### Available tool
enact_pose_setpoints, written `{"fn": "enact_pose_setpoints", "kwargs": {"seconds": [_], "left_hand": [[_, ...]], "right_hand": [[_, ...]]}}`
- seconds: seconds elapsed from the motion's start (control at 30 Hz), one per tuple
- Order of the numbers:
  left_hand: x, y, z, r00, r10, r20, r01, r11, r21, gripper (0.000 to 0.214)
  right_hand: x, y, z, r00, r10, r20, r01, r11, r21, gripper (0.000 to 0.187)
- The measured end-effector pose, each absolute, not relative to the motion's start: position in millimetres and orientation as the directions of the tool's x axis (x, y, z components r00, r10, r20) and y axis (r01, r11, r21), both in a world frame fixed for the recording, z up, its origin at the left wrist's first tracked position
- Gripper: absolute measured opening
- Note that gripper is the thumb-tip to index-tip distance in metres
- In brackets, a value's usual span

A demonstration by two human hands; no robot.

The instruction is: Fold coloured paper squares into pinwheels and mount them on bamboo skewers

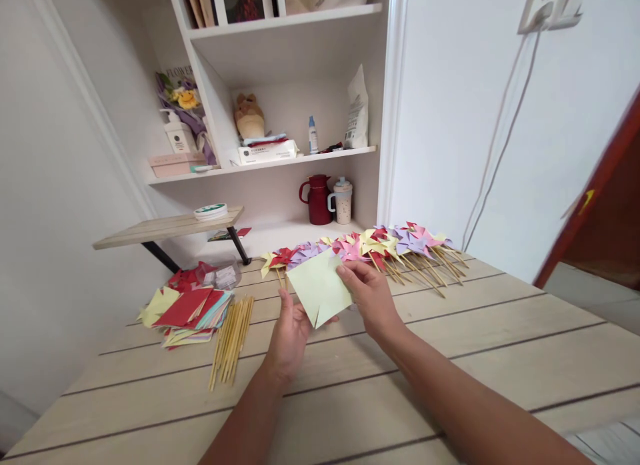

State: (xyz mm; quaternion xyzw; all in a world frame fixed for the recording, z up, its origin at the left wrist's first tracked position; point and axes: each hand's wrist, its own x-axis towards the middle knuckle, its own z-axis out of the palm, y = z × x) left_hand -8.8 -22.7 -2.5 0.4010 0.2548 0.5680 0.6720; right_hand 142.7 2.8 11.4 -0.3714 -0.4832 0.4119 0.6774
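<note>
A pale yellow-green paper square [320,285] is held up over the table, tilted, with a slit running in from its lower corner. My right hand [373,295] pinches its right edge, thumb on the front. Behind the lower left part of the sheet is my left hand [291,338], its thumb raised beside the edge and its fingers extended, partly hidden by the paper. Beyond both hands lies a row of finished paper pinwheels [360,245] on sticks, in red, yellow, purple and pink. Left of my hands are a bundle of thin wooden sticks [233,338] and stacked coloured paper squares [193,311].
A small raised wooden stand [170,226] with a white round tape roll [211,212] stands at the back left. Near its leg is a clear container [223,276]. A red jug [319,199] and a lidded cup [343,201] stand under the white shelf [280,161].
</note>
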Motion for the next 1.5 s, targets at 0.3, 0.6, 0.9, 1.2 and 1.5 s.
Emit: {"fn": "enact_pose_setpoints", "kwargs": {"seconds": [0.3,0.6,0.9,1.2,1.5], "left_hand": [[-10.5,-26.0,-0.3,0.235,0.958,0.164,-0.548,-0.009,0.837,0.068],[-6.1,-27.4,-2.2,0.163,0.984,0.068,-0.518,0.026,0.855,0.048],[-10.2,-21.8,0.9,0.168,0.984,0.060,-0.561,0.046,0.827,0.051],[-12.7,-19.9,1.3,0.096,0.995,0.031,-0.598,0.033,0.801,0.040],[-25.7,-13.6,6.4,-0.002,1.000,0.016,-0.764,-0.011,0.646,0.037]], "right_hand": [[144.0,5.5,9.2,0.184,0.922,0.341,-0.190,0.374,-0.908,0.031],[135.2,-0.7,7.8,0.076,0.932,0.355,-0.122,0.362,-0.924,0.030],[142.7,3.0,8.4,0.170,0.900,0.401,-0.179,0.428,-0.886,0.043],[141.9,-3.6,12.6,0.168,0.876,0.452,-0.133,0.475,-0.870,0.037],[118.8,-16.8,-10.2,-0.197,0.812,0.550,0.200,0.582,-0.788,0.040]]}}
